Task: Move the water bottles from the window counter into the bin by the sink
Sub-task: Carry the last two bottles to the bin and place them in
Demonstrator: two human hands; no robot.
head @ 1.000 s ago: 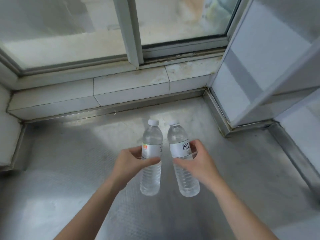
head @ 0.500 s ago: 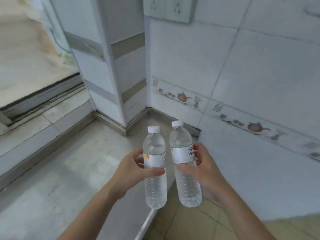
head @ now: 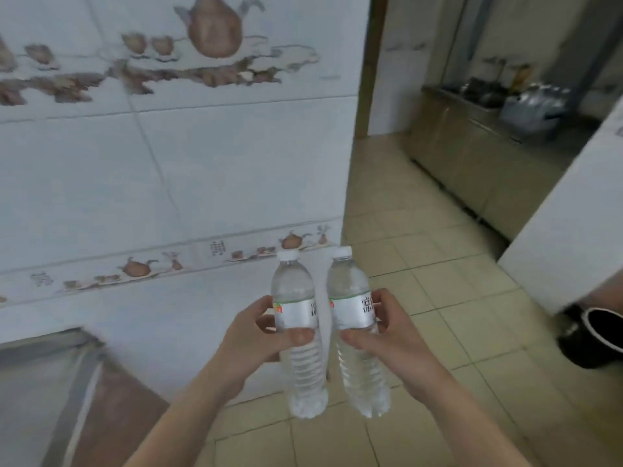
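I hold two clear water bottles with white caps and silver labels upright, side by side, over the tiled floor. My left hand [head: 259, 335] grips the left water bottle [head: 296, 332] around its label. My right hand [head: 391, 335] grips the right water bottle [head: 354, 325] the same way. The two bottles stand a small gap apart at chest height. A black round bin [head: 593, 335] sits on the floor at the right edge, partly cut off.
A white tiled wall [head: 168, 180] with teapot pictures fills the left. The metal counter corner [head: 50, 382] is at the lower left. Beige floor tiles [head: 438, 264] lead to a steel cabinet [head: 478, 146] with pots at the back right. A white surface [head: 566, 230] juts in from the right.
The view has swung right, from the window counter past the wall corner to the tiled wall and open floor. Both hands keep the same grip on the bottles.
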